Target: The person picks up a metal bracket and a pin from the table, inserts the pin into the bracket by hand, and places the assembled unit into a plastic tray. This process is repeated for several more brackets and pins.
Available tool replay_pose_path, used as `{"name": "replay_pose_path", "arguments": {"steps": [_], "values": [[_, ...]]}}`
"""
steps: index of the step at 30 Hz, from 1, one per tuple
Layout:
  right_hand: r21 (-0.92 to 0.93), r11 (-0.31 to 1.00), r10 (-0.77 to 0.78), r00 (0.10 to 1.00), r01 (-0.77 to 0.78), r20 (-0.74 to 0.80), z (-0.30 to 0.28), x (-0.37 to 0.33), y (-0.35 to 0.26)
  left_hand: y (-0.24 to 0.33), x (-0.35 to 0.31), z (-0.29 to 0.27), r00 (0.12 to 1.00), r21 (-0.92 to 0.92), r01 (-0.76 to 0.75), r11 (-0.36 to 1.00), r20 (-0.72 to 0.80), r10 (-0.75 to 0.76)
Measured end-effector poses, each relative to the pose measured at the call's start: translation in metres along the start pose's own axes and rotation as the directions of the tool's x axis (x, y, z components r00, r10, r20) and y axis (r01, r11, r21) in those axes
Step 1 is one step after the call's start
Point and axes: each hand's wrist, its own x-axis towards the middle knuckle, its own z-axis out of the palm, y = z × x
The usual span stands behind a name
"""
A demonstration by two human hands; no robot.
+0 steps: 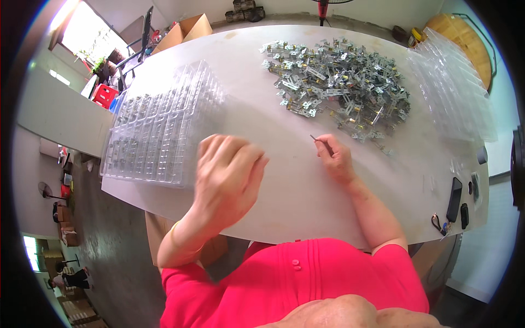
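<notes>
My left hand (225, 177) is raised over the near edge of the table, just right of the clear plastic trays. Motion smears it; its fingers look bent, and whether anything lies in them is hidden. My right hand (335, 158) rests on the table, closed in a pinch on a thin dark metal piece (313, 137) whose tip sticks out up and left. Beyond it spreads a large pile of small silver metal brackets (344, 82) with brass-coloured parts. The stacked clear trays (158, 126) on the left hold rows of small metal parts in their compartments.
Clear empty-looking plastic trays (451, 87) are stacked at the right. A black phone (454, 199), keys (437, 223) and small dark items lie at the right edge. An open cardboard box (186, 33) and a red-stemmed fan (323, 11) stand beyond the white table (284, 202).
</notes>
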Motion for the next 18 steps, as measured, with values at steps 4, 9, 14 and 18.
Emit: {"name": "replay_pose_path", "arguments": {"steps": [4,9,14,18], "values": [[0.027,1.000,0.008,1.000,-0.008,0.010,-0.003,-0.002,-0.003,-0.036,0.017,0.086,0.994,-0.025,0.084,0.996,0.071,-0.082],[0.099,0.994,0.034,0.999,-0.038,0.037,0.000,0.002,0.007,-0.086,0.032,0.169,0.983,-0.039,0.142,0.989,0.120,-0.137],[0.078,0.994,0.077,0.996,-0.081,0.047,-0.006,0.004,0.002,-0.094,0.040,0.206,0.966,0.047,0.144,0.989,0.210,-0.150],[0.058,0.995,0.081,0.995,-0.084,0.055,-0.008,0.004,-0.003,-0.094,0.036,0.215,0.980,0.055,0.070,0.996,0.183,-0.079]]}}
